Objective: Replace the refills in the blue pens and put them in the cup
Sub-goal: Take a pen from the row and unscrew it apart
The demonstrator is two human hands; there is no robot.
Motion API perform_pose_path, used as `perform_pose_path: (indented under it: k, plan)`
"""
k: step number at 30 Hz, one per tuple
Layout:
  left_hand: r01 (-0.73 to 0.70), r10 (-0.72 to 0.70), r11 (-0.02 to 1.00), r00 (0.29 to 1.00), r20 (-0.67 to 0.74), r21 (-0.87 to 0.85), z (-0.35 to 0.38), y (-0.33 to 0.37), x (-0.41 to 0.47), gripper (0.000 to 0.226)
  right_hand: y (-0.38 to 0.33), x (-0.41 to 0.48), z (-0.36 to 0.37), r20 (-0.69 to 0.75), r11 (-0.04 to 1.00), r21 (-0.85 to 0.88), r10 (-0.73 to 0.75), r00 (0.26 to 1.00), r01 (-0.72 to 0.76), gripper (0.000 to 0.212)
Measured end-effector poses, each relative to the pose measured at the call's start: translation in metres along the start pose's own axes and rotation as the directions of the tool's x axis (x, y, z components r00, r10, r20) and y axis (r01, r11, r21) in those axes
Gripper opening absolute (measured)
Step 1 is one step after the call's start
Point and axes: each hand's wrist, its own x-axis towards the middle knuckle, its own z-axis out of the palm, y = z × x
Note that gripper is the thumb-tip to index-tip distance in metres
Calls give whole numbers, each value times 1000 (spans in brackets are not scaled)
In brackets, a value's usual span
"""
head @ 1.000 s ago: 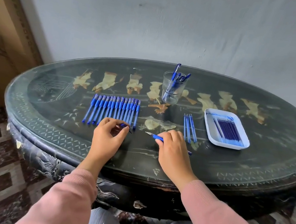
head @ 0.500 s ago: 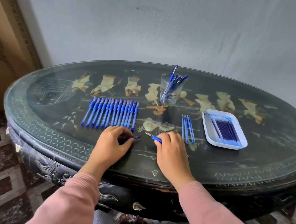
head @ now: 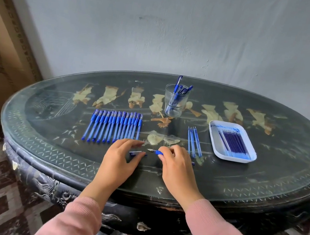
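My right hand (head: pixel 178 167) grips an uncapped blue pen (head: pixel 157 152) low over the table, its tip pointing left. My left hand (head: pixel 122 157) rests beside it with the fingers relaxed. The pen's cap (head: pixel 137 152) lies on the glass between its thumb and fingers, with the thumb tip at the cap. A row of several capped blue pens (head: pixel 114 127) lies just beyond the left hand. The clear cup (head: pixel 175 105) at the back centre holds several blue pens. Several loose refills (head: pixel 194 142) lie right of my right hand.
A white tray (head: pixel 232 159) with several dark blue refills (head: pixel 233 143) sits at the right. The oval glass-topped table (head: pixel 261 179) stands against a grey wall. A tall cardboard panel (head: pixel 1 50) leans at the left, above patterned floor tiles.
My left hand held the cap pinched; now the cap lies on the table and the fingers have loosened. The right hand keeps its grip on the pen.
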Motion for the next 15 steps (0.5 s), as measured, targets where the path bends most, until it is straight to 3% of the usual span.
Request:
perform_pose_path:
  k: [5, 13, 15]
  plan:
    - [10, -6, 995, 999, 36, -99, 12, 10, 3, 21, 0, 0, 0, 6, 999, 18, -34, 999, 33, 17]
    - [18, -18, 999, 1000, 3, 29, 23, -3, -1, 3, 1, 2, 1, 41, 983, -16, -180, 983, 180, 11]
    - [20, -20, 996, 1000, -11, 83, 23, -1, -2, 20, 1, 1, 1, 34, 980, -13, -197, 980, 197, 9]
